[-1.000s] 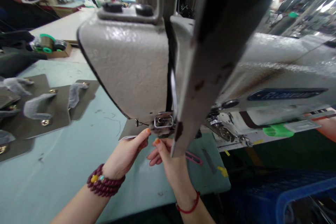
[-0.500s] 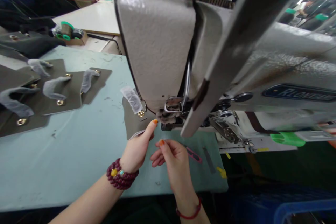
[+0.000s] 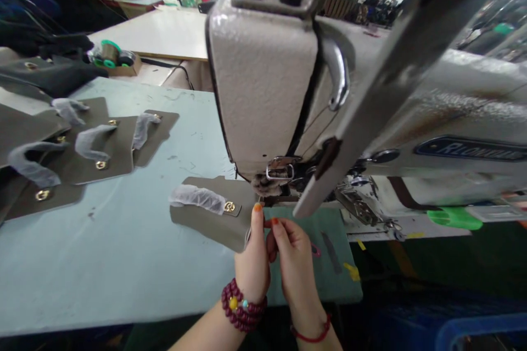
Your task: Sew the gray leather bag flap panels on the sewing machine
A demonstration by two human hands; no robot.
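A grey-brown leather-like panel (image 3: 214, 233) lies on the pale green table at the sewing machine's needle area (image 3: 265, 189). On it is a strap wrapped in white film (image 3: 197, 197), ending at a gold metal fitting (image 3: 229, 207). My left hand (image 3: 253, 260) grips the panel's near right edge, thumb up. Close against it, my right hand (image 3: 297, 255) has thumb and forefinger pressed together near the left fingers; whatever they pinch is too small to tell. A pink-rimmed tool (image 3: 315, 250) shows partly behind my right hand.
The sewing machine head (image 3: 263, 88) looms over the hands, with a slanted grey bar (image 3: 354, 126) in front. Similar panels with wrapped straps (image 3: 119, 153) lie to the left. A small box of thread spools (image 3: 119, 63) stands behind. A blue crate (image 3: 477, 329) is at lower right.
The panel has turned and come out from beside the machine head, showing more of itself. My left hand has moved right, and the right hand has closed its fingers next to it.
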